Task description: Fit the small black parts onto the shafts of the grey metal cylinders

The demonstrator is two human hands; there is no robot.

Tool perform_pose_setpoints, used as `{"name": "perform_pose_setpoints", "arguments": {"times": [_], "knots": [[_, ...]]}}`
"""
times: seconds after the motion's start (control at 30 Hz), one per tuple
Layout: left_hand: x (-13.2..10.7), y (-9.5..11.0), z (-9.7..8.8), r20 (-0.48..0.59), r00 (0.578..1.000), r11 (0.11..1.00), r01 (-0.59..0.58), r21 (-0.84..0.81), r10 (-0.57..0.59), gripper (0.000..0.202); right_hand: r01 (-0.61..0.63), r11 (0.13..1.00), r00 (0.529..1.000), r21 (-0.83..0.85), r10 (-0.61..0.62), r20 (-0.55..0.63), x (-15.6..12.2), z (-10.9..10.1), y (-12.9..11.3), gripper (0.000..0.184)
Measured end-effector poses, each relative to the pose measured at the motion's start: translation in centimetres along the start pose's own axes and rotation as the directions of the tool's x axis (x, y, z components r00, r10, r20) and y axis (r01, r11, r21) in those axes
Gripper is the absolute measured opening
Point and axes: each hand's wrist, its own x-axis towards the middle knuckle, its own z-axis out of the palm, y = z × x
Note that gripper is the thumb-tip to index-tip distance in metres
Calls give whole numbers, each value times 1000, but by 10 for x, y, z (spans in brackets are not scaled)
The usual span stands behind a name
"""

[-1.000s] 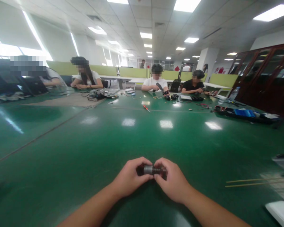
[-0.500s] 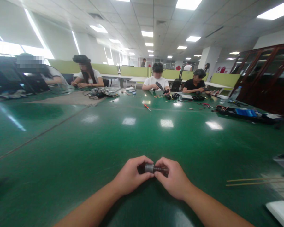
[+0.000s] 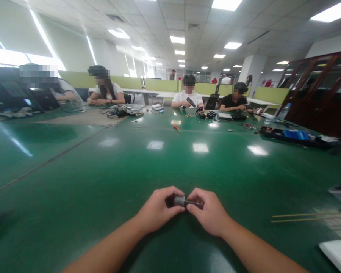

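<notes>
Both of my hands meet low in the middle of the green table (image 3: 102, 174) around a small dark cylindrical part with a silver band (image 3: 180, 200). My left hand (image 3: 157, 210) has its fingers curled round the part's left end. My right hand (image 3: 210, 212) pinches the thinner dark right end between thumb and fingers. Most of the part is hidden inside my fingers.
Two thin yellow sticks (image 3: 301, 217) and a white flat object (image 3: 337, 253) lie at the right. A red-handled screwdriver (image 3: 175, 129) lies mid-table. Several people sit at the far side with tools and parts; a dark tray with blue items (image 3: 294, 135) is at the right.
My hands and the part have stayed together, shifting very slightly up in view; the fingers have adjusted a little around the part.
</notes>
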Motion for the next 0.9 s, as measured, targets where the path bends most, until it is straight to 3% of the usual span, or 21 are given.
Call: {"name": "perform_pose_setpoints", "arguments": {"times": [0.9], "knots": [[1, 3, 0, -23, 1000, 1000, 19, 18, -18, 22, -18, 1000, 1000, -26, 18, -12, 1, 1, 4, 4]]}}
